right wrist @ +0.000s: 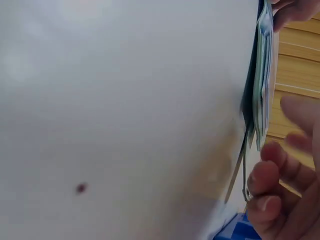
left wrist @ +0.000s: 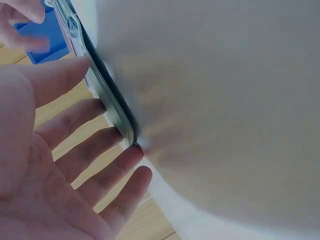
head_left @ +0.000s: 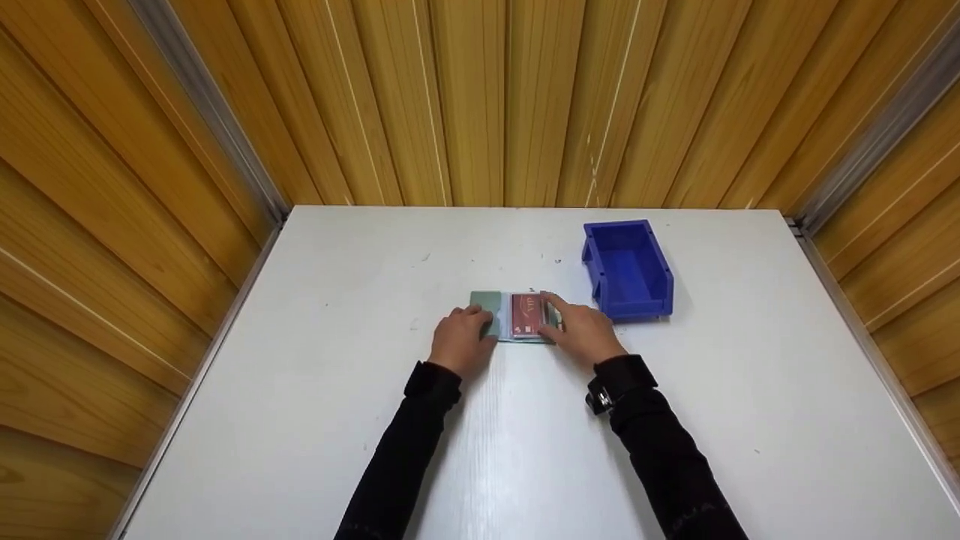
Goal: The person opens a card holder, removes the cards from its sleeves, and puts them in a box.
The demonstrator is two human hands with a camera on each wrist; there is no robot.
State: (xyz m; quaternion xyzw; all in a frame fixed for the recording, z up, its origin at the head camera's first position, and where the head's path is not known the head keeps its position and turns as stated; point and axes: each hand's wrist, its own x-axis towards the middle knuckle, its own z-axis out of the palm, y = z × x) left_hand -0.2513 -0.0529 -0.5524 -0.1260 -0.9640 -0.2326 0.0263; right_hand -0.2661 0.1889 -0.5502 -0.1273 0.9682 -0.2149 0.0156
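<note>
White table (head_left: 262, 420), and the booklet (head_left: 486, 301) could easily get skewed if pushed unevenly by spread left fingers (left wrist: 112, 176) or loosely curled right fingers (right wrist: 263, 179).

On my feed I list: green card wallet (head_left: 486, 301), one. Red card (head_left: 526, 313) within it, one that I can see; the wallet's layered leaves (right wrist: 265, 75) overlap edge-on, number not legible to me. Blue storage bin (head_left: 639, 309), one. White surface (head_left: 300, 375), one. Hands, two: left hand (head_left: 461, 341), one; right hand (head_left: 589, 334), one. Black sleeves (head_left: 397, 457), two. Black wrist straps (head_left: 433, 382), two. Wood-grain walls (head_left: 469, 97), three: back, left, right. Metal corner posts (head_left: 214, 105), two.
</note>
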